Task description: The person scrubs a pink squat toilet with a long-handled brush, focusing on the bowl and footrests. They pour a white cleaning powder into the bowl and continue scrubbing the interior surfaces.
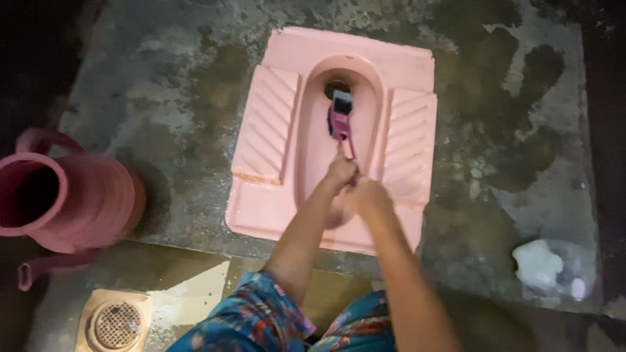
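Hands together mid-frame, left hand (340, 171) and right hand (369, 195) both clenched round the pink brush (340, 117) handle, bristles down at the drain hole, upper centre of the pink squat toilet (280, 124), pink jug (65, 195) far left.

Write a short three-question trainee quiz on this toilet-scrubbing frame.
1. True or false: both hands grip the pink long-handled brush.
2. Where are the brush's bristles: A) at the drain hole of the pink ceramic squat toilet, B) on the round metal floor drain?
3. What stands left of the toilet?

Key: 1. True: left hand and right hand meet on the handle. 2. A. 3. A pink ribbed plastic jug.
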